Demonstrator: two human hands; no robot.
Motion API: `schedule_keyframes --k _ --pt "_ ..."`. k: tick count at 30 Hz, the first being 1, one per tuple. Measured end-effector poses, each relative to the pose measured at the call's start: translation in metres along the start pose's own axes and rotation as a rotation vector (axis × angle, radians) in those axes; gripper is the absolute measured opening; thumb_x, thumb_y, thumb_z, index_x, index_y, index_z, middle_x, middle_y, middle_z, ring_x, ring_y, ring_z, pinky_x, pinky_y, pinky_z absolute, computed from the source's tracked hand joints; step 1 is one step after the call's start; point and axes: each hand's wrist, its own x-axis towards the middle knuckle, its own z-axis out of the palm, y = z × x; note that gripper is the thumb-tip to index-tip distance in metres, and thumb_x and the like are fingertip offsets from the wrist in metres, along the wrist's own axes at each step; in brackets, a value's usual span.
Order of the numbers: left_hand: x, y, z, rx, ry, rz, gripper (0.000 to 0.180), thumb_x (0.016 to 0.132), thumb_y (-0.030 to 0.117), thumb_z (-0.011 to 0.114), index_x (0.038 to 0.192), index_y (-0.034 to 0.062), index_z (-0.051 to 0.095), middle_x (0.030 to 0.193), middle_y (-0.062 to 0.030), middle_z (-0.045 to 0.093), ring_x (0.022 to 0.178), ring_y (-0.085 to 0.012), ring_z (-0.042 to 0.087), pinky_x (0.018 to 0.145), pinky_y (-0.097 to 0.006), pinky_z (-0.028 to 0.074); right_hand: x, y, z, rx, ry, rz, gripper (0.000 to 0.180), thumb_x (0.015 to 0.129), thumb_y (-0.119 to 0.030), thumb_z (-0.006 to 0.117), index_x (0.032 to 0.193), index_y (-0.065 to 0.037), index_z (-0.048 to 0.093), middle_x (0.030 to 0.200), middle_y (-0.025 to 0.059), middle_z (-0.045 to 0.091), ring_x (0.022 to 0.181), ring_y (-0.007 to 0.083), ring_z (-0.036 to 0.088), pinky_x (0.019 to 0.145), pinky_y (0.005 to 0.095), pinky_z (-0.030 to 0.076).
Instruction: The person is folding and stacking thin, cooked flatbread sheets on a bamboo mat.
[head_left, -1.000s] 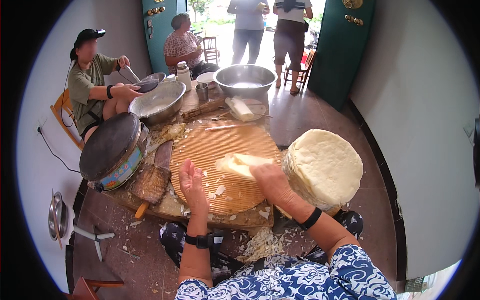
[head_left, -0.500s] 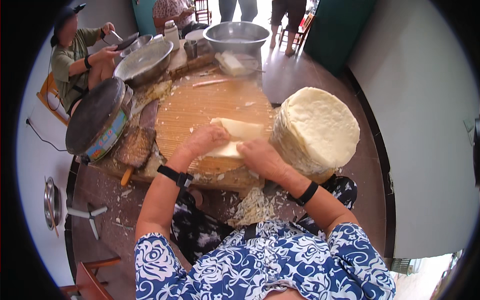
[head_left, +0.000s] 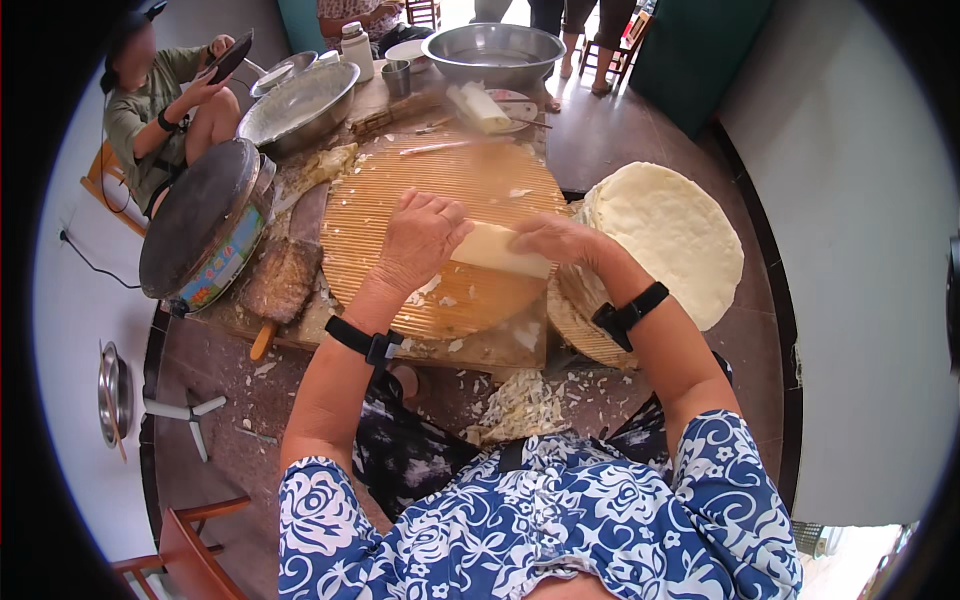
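Observation:
A pale flatbread roll (head_left: 495, 250) lies across the round ridged wooden board (head_left: 450, 315) in front of me. My left hand (head_left: 425, 235) is closed over its left end, fingers bent and pointing away from me. On the right end rests my right hand (head_left: 562, 242), its fingers curled down around the roll. Both palms hide the ends. Just right of my right hand rises a tall stack of round pale flatbreads (head_left: 665, 245), partly covered by my forearm. Dough scraps are scattered on the board.
Left of the board are a round black griddle (head_left: 195, 220) and a brown pad with an orange handle (head_left: 282, 285). Metal basins (head_left: 495, 55), a plate with white rolls (head_left: 520, 108) and a thin stick (head_left: 435, 147) lie beyond. A person (head_left: 150, 115) sits far left.
The flatbread, folded with a flap standing up before, is now a closed roll. Both hands have moved away from me and farther apart. The seated person has lifted the dark dish.

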Motion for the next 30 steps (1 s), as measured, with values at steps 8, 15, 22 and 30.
schedule_keyframes --k 8,15,22,30 --pt "0.002 -0.034 0.043 -0.095 -0.303 -0.186 0.025 0.094 0.027 0.056 0.089 0.0038 0.066 0.079 -0.0131 0.064 0.085 -0.0314 0.061 0.082 -0.043 0.047 0.020 -0.012 -0.004 -0.249 0.027 0.033 0.037 0.084 -0.034 0.063 0.106 -0.004 0.067 0.098 0.0152 0.068 0.096 0.0273 0.063 0.084 0.0381 0.047" --pt "0.018 -0.051 0.064 -0.158 -0.242 -0.110 0.023 0.092 0.027 0.057 0.086 0.0060 0.065 0.075 -0.0129 0.064 0.077 -0.0328 0.061 0.075 -0.046 0.047 0.004 -0.014 0.024 -0.794 0.616 -0.352 0.027 0.086 -0.027 0.062 0.094 -0.002 0.064 0.093 0.0189 0.067 0.090 0.0347 0.064 0.079 0.0456 0.050" --pt "-0.004 -0.044 0.072 0.095 -0.179 -0.111 0.021 0.087 0.032 0.063 0.098 0.0152 0.066 0.093 -0.0062 0.065 0.094 -0.0244 0.062 0.082 -0.042 0.045 0.004 -0.014 0.031 -0.581 0.292 -0.069 0.031 0.087 -0.026 0.062 0.106 -0.001 0.062 0.100 0.0217 0.066 0.096 0.0342 0.064 0.086 0.0463 0.050" --pt "-0.015 -0.007 0.025 -0.492 0.495 -0.552 0.032 0.087 0.013 0.067 0.117 0.0040 0.057 0.105 -0.0109 0.059 0.098 -0.0238 0.057 0.095 -0.038 0.042 -0.011 -0.012 0.028 -0.004 0.422 -0.146 0.032 0.076 -0.024 0.073 0.098 -0.001 0.068 0.091 0.0160 0.069 0.083 0.0257 0.067 0.075 0.0354 0.052"
